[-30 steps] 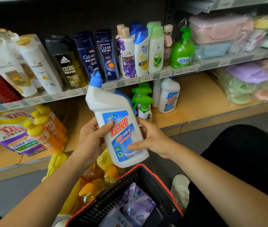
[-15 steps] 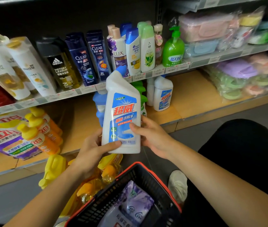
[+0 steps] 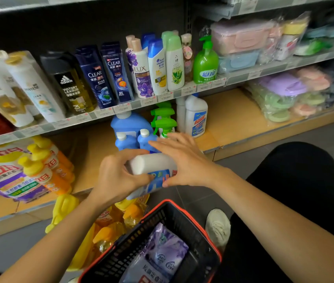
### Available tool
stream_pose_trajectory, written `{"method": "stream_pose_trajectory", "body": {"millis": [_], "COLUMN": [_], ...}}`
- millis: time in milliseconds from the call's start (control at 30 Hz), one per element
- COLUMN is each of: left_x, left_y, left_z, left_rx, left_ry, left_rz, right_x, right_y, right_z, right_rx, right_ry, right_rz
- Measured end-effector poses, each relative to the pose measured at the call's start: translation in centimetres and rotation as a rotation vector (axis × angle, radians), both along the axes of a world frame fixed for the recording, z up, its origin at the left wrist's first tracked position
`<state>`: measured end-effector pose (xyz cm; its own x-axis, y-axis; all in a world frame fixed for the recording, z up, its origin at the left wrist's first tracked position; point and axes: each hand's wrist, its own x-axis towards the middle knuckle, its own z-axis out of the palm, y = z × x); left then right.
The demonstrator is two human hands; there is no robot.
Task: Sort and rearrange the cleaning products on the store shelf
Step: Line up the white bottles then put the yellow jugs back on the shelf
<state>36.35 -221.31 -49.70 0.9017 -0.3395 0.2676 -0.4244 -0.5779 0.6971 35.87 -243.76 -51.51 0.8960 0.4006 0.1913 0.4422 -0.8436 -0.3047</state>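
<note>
The white bottle (image 3: 151, 166) with a blue label lies tipped over between the two hands, its white body uppermost and its label facing the camera, above the front edge of the lower shelf (image 3: 229, 119). The left hand (image 3: 117, 178) grips it from the left, fingers curled over the top and the thumb pressed onto the label. The right hand (image 3: 186, 162) lies over its right side with the fingers spread wide and nearly straight, the thumb touching the label's lower edge; most of the bottle's right half is hidden under this palm. Just beyond the hands stand the blue bottles (image 3: 130, 127) with white caps, and just beyond the right fingertips the green spray bottles (image 3: 163, 119). Farther back on the right of those stands a matching white bottle on the shelf (image 3: 195, 117), upright. To the left of the left hand sit orange bottles with yellow caps (image 3: 45, 170) against a large pouch. Above and beyond both hands a row of shampoo bottles (image 3: 108, 76) fills the upper shelf. Below the hands, toward the person, is a black basket (image 3: 139, 244) with a red rim holding a purple pouch (image 3: 162, 250), and under the left forearm lies a cluster of yellow bottles (image 3: 108, 231).
</note>
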Motion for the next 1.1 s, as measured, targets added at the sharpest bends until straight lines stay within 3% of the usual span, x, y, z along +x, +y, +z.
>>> {"method": "stream_pose_trajectory", "body": {"millis": [100,167,433,667,1100], "left_x": [-0.9,-0.9,0.8,1.6,0.9], "left_y": [-1.3,-1.5,-0.7,0.4,1.9], "left_z": [-0.5,-1.0,-0.5,-1.2,-2.1], "left_rx": [0.106,0.093,-0.291,-0.448,-0.574], "left_ry": [-0.008,0.013,0.343,0.46,0.286], "left_rz": [-0.106,-0.115,-0.28,-0.162,-0.134], "right_x": [0.0,-0.1,0.1,0.2,0.6], "right_y": [0.1,0.0,0.8,1.1,-0.1], "right_z": [-1.7,-2.6,-4.2,-4.4,-4.2], "right_rx": [0.189,0.329,0.638,0.691,0.989], "right_ry": [0.362,0.459,0.423,0.427,0.443], "right_rz": [0.068,0.082,0.011,0.008,-0.11]}}
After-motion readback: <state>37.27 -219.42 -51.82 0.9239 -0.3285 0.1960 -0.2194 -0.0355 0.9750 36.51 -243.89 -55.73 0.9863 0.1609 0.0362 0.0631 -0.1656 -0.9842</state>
